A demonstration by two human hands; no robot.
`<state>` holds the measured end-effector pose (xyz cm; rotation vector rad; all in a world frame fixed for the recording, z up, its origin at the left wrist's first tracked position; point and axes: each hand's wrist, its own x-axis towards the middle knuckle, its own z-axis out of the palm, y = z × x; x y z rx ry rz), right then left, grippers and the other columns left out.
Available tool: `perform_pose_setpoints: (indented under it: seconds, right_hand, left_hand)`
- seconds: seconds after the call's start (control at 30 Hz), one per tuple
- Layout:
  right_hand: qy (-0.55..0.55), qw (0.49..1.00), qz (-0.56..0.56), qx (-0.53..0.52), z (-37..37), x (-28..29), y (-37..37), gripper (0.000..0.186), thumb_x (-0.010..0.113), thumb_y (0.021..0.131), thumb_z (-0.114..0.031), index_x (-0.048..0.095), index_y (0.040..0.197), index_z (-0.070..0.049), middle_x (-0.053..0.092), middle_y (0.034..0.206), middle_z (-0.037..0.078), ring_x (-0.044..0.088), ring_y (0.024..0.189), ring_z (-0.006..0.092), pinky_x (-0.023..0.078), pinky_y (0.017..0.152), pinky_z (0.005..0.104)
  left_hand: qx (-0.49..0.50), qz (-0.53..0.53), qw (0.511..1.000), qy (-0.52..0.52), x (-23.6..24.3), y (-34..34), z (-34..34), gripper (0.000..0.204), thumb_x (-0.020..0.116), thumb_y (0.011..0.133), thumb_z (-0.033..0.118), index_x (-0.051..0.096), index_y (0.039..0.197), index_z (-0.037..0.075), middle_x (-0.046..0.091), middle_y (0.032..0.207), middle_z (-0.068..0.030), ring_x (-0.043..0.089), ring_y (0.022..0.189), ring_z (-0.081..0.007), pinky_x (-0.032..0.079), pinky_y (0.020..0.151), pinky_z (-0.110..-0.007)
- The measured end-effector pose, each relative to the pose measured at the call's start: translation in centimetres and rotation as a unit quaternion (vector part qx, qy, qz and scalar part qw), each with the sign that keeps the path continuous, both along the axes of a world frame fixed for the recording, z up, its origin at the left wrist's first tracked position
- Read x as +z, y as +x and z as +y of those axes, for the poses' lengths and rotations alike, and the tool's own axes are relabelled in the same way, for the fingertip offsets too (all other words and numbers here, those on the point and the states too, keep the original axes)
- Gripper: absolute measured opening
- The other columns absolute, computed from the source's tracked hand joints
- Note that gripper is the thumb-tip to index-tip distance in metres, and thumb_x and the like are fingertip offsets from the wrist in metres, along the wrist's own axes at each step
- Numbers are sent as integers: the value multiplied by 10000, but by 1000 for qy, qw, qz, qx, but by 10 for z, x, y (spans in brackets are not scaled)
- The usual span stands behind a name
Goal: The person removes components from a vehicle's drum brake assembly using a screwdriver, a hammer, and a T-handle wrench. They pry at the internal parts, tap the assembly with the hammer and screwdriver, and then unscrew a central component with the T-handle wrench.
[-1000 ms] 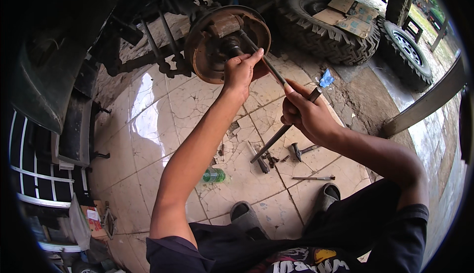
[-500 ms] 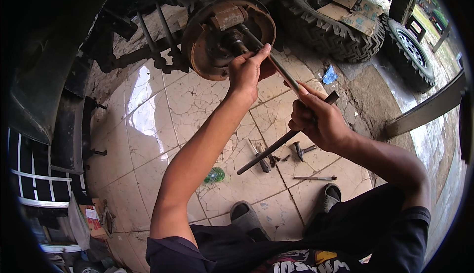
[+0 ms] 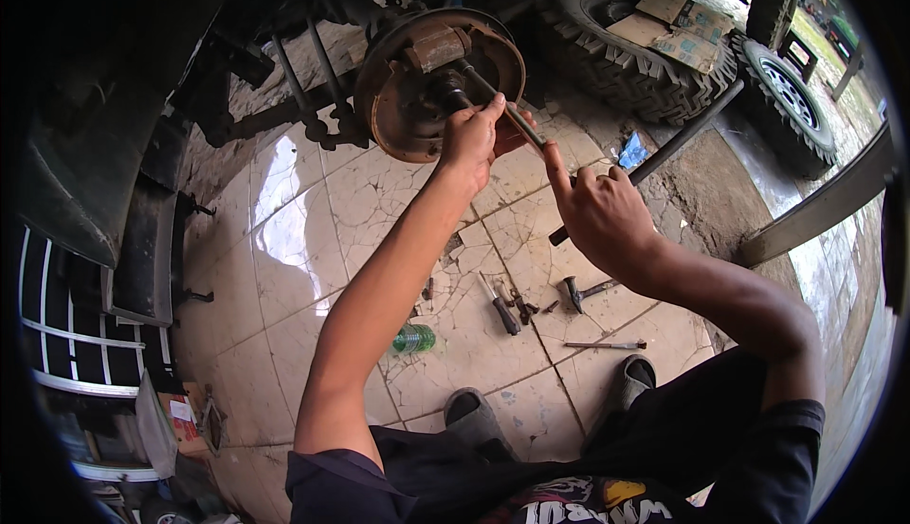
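Note:
Ahead of me is a rusty round brake backing plate [image 3: 387, 112] with a dark hub spindle [image 3: 449, 88] at its centre. A long metal rod [image 3: 524, 127] runs from the upper part of the plate toward me. My left hand [image 3: 471, 140] grips this rod close to the plate, thumb along it. My right hand [image 3: 607, 207] is closed at the rod's near end, on a dark crossbar [image 3: 690, 134] that sticks out to the upper right and a little to the lower left. Rod and bar look like a T-handle wrench; the fingers hide their joint.
On the cracked tile floor lie a screwdriver [image 3: 502, 311], small dark metal parts [image 3: 524, 308], a hammer [image 3: 575, 295], a brush [image 3: 607, 345] and a green bottle [image 3: 414, 338]. A large tyre [image 3: 654, 83] topped with cardboard [image 3: 687, 41] stands right of the plate, near a blue scrap [image 3: 632, 151].
The crossbar has shifted up and right, so more of it extends past my right hand. My right hand has turned over with its back upward. My left hand stays on the rod.

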<state>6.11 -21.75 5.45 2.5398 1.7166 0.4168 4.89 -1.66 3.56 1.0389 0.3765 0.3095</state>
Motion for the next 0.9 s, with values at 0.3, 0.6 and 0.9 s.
perform_pose_setpoints:
  seconds: [0.3, 0.6, 0.9]
  right_hand:
    - [195, 784, 588, -34, -26, 2, 1, 378, 501, 936, -184, 424, 1245, 21, 511, 613, 74, 517, 557, 147, 413, 529, 306]
    - [307, 508, 805, 22, -5, -15, -3, 349, 473, 981, -186, 416, 1289, -31, 380, 686, -40, 372, 607, 54, 346, 549, 219]
    - [332, 290, 896, 53, -6, -32, -5, 325, 445, 985, -227, 410, 1280, -97, 284, 643, -47, 280, 548, 83, 285, 565, 249]
  left_hand:
    - [30, 17, 999, 39, -13, -11, -21, 178, 617, 895, 190, 596, 932, 18, 651, 852, -103, 662, 778, -195, 559, 776, -344]
    - [38, 6, 998, 47, -1, -8, -10, 159, 623, 890, 178, 602, 912, 22, 650, 854, -102, 662, 751, -209, 569, 739, -363]
    - [35, 9, 995, 92, -4, -1, -11, 192, 651, 876, 219, 626, 832, 33, 654, 794, -86, 651, 697, -164, 575, 669, -350]
